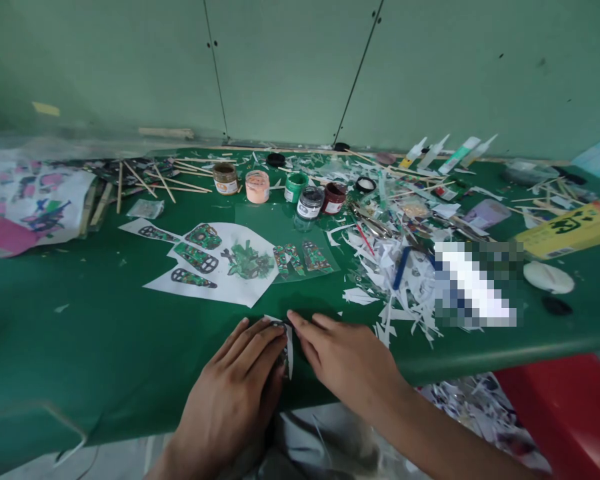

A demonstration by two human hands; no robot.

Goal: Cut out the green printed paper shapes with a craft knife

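Observation:
Both my hands rest on the near edge of the green table (80, 333). My left hand (237, 387) lies flat with its fingers stretched out, pressing on a small printed paper cutout (286, 347). My right hand (343, 357) lies beside it, fingers extended, its fingertips touching the same cutout's top edge. Only a narrow strip of the cutout shows between the two hands. Just beyond them lies a white sheet (220, 263) with several green patterned shapes.
Several small paint jars (290, 190) stand mid-table. A heap of white paper scraps (395, 280) lies to the right, with glue tubes (445, 153) and wooden sticks (165, 180) behind. A yellow box (570, 230) sits far right, printed sheets (30, 203) far left, a red seat (565, 407) below.

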